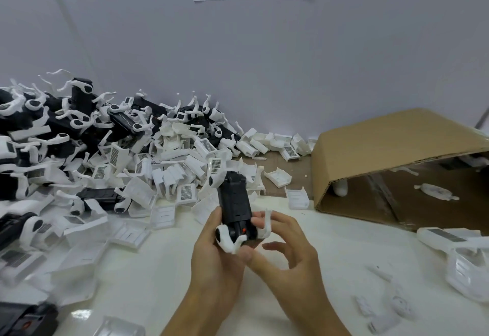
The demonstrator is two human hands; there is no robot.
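left hand (pixel 211 251) grips black body (pixel 235 203), frame centre, lower end hidden by fingers | right hand (pixel 288 251) curled at white arm (pixel 267 226) on body's right, pinch or touch unclear | parts pile (pixel 105 150) cut off left | cardboard box (pixel 397 150) cut off right

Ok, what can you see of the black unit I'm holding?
The black unit is a boxy, matte plastic-looking body held above the white table, long axis pointing away from the camera. White arms sit at its near corners: a rounded one left, an upright one right. A small orange spot shows on the near end. The left hand grips its left side; the fingers of the right hand hold the upright arm.
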